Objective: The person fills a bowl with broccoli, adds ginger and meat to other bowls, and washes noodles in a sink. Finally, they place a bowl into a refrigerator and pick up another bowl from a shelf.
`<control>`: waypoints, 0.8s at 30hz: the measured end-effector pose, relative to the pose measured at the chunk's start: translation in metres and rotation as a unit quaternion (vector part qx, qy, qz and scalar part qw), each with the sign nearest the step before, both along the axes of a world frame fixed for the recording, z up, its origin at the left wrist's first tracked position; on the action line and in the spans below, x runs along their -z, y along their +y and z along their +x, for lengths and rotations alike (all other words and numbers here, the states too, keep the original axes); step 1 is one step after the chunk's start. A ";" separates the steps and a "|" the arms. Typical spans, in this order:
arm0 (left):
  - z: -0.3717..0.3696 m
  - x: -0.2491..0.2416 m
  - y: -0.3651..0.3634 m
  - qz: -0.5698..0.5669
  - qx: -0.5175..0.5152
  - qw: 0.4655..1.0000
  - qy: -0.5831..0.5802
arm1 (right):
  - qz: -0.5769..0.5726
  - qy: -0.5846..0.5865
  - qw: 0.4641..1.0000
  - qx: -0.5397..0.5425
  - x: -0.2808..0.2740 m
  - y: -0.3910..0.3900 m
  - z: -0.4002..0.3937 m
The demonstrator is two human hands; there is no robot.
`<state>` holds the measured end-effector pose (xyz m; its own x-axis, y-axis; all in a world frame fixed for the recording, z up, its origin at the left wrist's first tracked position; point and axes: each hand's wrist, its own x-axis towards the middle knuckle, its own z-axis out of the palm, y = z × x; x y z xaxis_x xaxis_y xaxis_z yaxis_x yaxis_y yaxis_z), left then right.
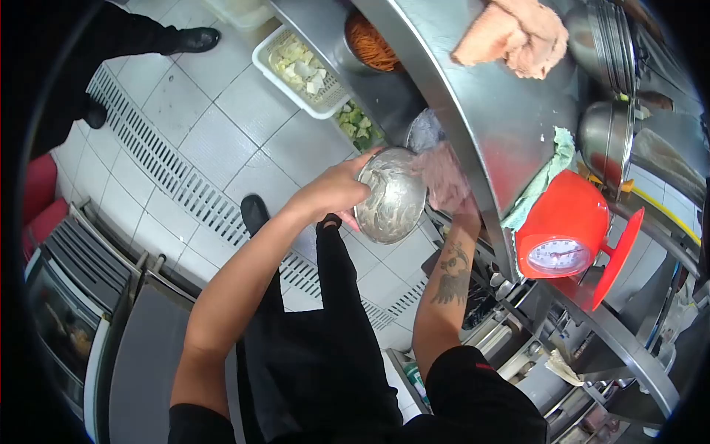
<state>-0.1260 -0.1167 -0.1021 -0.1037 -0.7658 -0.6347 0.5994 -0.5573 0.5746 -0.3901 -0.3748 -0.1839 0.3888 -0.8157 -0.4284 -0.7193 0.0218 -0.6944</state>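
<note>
My left hand (pixel 339 186) grips the rim of a round metal bowl (pixel 392 198), its thumb over the edge. The bowl is tilted towards me, and pale smears coat its shiny inside. My right hand (pixel 445 176) is smeared by motion just right of the bowl, beside the steel counter's edge, so its fingers do not show clearly. Partly behind that hand is a container with whitish-purple contents (pixel 424 130). Farther up the lower shelf lie green vegetable pieces (pixel 358 127), a white basket (pixel 260 58) of chopped pale leaves, and a metal pot of shredded carrot (pixel 371 46).
On the steel counter (pixel 473 96) lie a peach cloth (pixel 514 37) and a green cloth (pixel 547 174); a red dial scale (pixel 566 226) stands by them. Metal bowls (pixel 606 140) sit beyond. Another person's shoe (pixel 198 40) is at upper left. A slotted drain (pixel 159 159) crosses the tiled floor.
</note>
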 end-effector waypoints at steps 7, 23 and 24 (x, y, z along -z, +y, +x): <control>-0.003 -0.001 0.001 0.041 -0.025 0.998 0.035 | -0.192 0.109 0.974 -0.046 0.036 -0.012 0.006; -0.018 0.057 0.101 0.109 -0.135 0.985 0.011 | -0.274 0.196 0.933 -0.125 0.009 0.004 0.107; -0.019 0.058 0.108 0.123 -0.132 0.983 0.017 | -0.280 0.144 0.940 -0.128 0.004 0.001 0.103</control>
<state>-0.1451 -0.0087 -0.1604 0.0540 -0.5919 -0.8042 0.7589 -0.4991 0.4183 -0.2869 -0.3736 -0.1877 0.5370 -0.8401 -0.0760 -0.8108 -0.4891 -0.3216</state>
